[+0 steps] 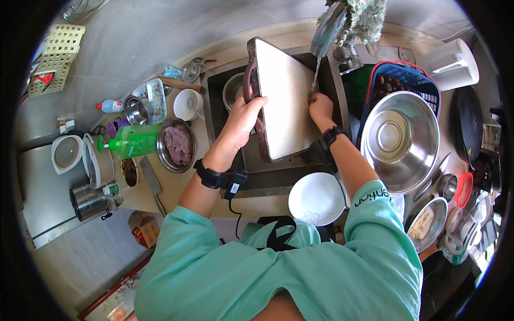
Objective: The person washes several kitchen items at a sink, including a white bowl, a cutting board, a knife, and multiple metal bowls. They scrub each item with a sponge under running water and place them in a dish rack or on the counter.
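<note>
Over the dark sink [257,186] a white cutting board [286,100] with a dark rim and a purplish handle is held tilted on edge. My left hand [242,120] grips its left edge by the handle, thumb on the white face. At the board's right edge is my right hand [321,109], its fingers curled around something small and dark that is mostly hidden. Water runs from the metal faucet [327,34] just above my right hand. A metal pot [232,91] sits in the sink behind the board, partly covered.
Left of the sink stand a bowl of minced meat [178,144], a green pump bottle [136,141] and a cleaver [150,176]. A white bowl [316,198] lies at the front edge. To the right are a large steel basin [400,140], a blue basket [431,86] and a knife [433,176].
</note>
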A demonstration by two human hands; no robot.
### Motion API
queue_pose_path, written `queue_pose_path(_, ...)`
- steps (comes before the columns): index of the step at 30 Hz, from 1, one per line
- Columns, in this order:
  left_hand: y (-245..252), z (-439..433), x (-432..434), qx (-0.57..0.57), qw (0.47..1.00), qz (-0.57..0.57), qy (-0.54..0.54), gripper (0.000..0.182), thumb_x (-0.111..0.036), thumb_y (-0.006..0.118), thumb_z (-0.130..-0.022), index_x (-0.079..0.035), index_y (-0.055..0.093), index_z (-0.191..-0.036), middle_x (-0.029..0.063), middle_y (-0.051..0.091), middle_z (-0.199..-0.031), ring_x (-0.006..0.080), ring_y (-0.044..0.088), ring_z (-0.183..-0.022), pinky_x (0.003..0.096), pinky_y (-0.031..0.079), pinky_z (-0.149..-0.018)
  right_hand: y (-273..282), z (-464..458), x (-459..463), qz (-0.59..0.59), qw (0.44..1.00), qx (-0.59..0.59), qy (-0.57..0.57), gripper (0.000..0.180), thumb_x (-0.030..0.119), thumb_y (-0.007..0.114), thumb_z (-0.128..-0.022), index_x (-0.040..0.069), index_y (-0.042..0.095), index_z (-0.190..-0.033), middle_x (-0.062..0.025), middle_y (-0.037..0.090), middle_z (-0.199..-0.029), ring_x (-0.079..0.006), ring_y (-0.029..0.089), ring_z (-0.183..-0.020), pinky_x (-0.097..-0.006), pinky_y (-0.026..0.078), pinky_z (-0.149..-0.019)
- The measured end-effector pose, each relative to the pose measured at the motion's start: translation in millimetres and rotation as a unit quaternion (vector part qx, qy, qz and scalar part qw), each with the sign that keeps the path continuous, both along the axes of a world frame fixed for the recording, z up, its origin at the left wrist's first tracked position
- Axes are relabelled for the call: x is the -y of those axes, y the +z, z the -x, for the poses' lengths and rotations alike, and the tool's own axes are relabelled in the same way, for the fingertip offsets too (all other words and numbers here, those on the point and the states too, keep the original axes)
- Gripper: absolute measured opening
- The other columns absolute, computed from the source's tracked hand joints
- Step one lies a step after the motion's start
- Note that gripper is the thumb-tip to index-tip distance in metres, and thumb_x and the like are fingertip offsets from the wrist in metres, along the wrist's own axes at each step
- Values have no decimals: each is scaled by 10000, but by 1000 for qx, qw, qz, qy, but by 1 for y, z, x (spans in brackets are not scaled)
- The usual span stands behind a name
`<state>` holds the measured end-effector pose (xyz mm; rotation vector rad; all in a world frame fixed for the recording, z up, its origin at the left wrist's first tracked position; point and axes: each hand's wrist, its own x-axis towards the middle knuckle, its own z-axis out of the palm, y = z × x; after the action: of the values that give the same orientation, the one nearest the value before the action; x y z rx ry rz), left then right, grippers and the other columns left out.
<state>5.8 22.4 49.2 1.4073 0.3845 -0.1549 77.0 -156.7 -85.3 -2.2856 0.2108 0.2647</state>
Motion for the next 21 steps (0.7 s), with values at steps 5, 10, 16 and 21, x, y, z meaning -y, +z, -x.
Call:
queue_pose_path(5,-4,-1,-1,-11,1000,20,-8,178,-126,570,-852,-7,592,-984,10,576,-848,97,523,-762,250,431,-704,39,19,-22,-75,985,146,55,164,88,545,-843,32,665,-940,-184,661,-919,-345,641,-854,-375,504,-744)
queue_pose_path(10,-3,1,-6,-9,998,-14,-57,379,-52,535,-845,12,504,-1217,26,564,-1075,109,494,-983,261,387,-884,85,27,-55,-256,920,265,135,282,-43,465,-835,7,606,-1075,-210,586,-1181,-376,571,-1070,-399,462,-923)
queue_pose_path(16,-8,4,-16,-2,997,-4,-78,459,-44,536,-831,30,466,-1278,53,566,-1115,119,504,-984,274,391,-895,-27,-45,-29,-85,994,59,45,410,51,437,-851,53,532,-1250,-203,564,-1222,-382,531,-1124,-414,434,-946)
queue_pose_path(21,-10,4,-22,22,996,-4,-87,458,-34,540,-825,30,463,-1273,53,581,-1085,120,515,-985,270,409,-877,-31,-23,-24,-112,993,20,31,438,23,384,-848,10,505,-1269,-235,516,-1280,-393,485,-1184,-411,394,-1001)
